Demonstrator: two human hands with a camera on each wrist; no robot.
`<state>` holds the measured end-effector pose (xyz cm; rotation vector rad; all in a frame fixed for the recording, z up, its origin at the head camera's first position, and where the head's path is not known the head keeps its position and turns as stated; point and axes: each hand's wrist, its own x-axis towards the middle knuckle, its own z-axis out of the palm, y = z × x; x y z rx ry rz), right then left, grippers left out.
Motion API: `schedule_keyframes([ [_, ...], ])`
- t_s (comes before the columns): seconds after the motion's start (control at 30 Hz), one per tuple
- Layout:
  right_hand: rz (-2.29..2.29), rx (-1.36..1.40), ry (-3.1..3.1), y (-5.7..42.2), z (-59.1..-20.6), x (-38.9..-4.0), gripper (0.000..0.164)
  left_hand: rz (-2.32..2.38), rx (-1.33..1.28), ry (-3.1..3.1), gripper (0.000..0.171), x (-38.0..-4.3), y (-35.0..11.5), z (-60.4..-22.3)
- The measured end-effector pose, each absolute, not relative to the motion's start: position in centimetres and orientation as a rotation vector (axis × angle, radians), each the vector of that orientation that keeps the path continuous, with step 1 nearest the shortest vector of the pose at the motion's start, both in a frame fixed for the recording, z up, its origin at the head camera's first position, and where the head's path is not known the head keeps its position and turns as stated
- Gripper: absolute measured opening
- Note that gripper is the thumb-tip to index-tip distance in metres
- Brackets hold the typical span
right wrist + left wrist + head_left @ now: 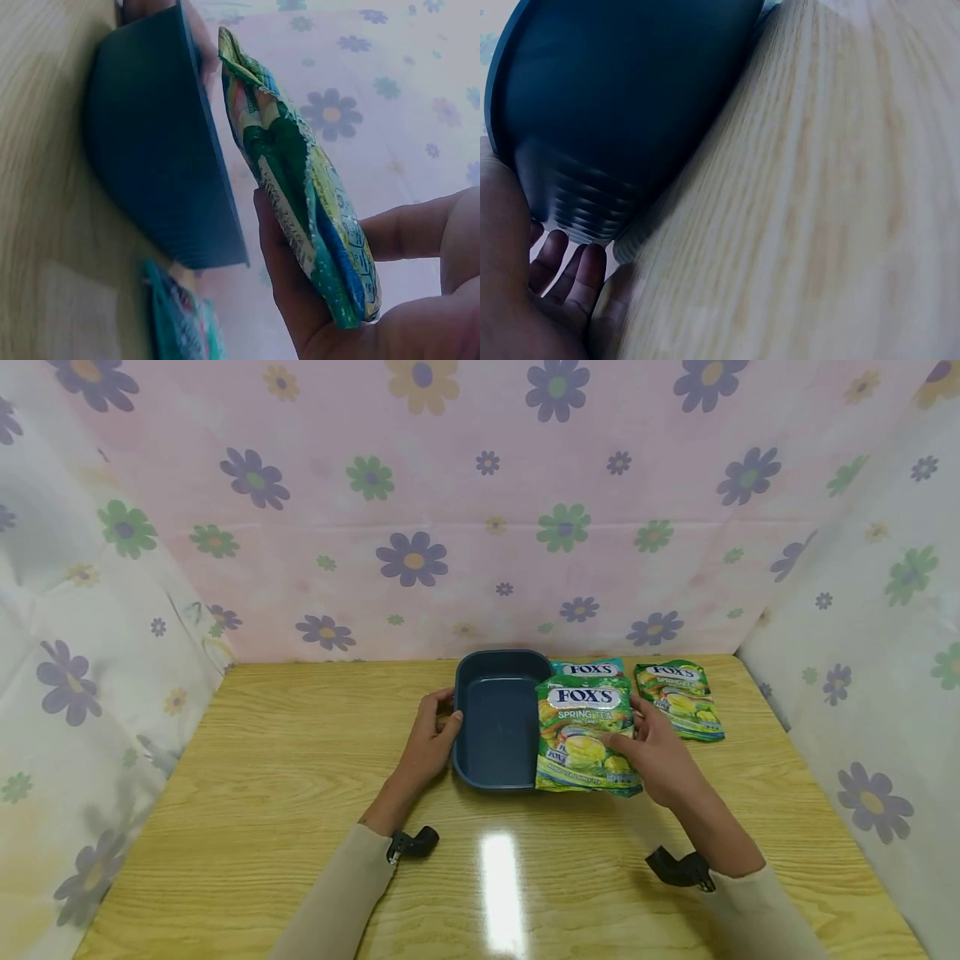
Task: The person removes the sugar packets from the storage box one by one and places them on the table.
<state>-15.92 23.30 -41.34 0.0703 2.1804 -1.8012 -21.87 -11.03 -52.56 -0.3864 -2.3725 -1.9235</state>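
A dark blue rectangular plastic basin [497, 718] stands on the table. My left hand [432, 735] holds its left side, with the thumb at the rim and the fingers [591, 270] bent by the ribbed wall. My right hand [652, 752] pinches a green FOX'S Spring Tea candy bag [585, 768] by its right edge, thumb on the front and fingers behind. The held bag is raised above the table and overlaps the basin's right side in the head view. Edge-on, this candy bag [307, 195] shows beside the basin [161, 142] in the right wrist view.
A teal FOX'S bag [592, 668] lies right of the basin, mostly hidden behind the held one. Another green Spring Tea bag [678, 702] lies farther right on the wooden table [300, 760]. Flowered cloth [480, 593] walls the back and both sides.
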Motion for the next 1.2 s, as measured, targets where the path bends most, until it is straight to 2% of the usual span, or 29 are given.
schedule_keyframes([
  [0.43,-1.823,0.055,2.079,25.7,-42.6,-15.1,0.096,-1.932,-0.412,-2.337,0.047,-20.0,-10.6,-49.0],
  [1.2,-1.693,-0.082,1.943,29.2,-45.4,-14.0,0.109,-1.925,-0.397,-2.323,0.045,-20.0,-10.6,-49.3],
])
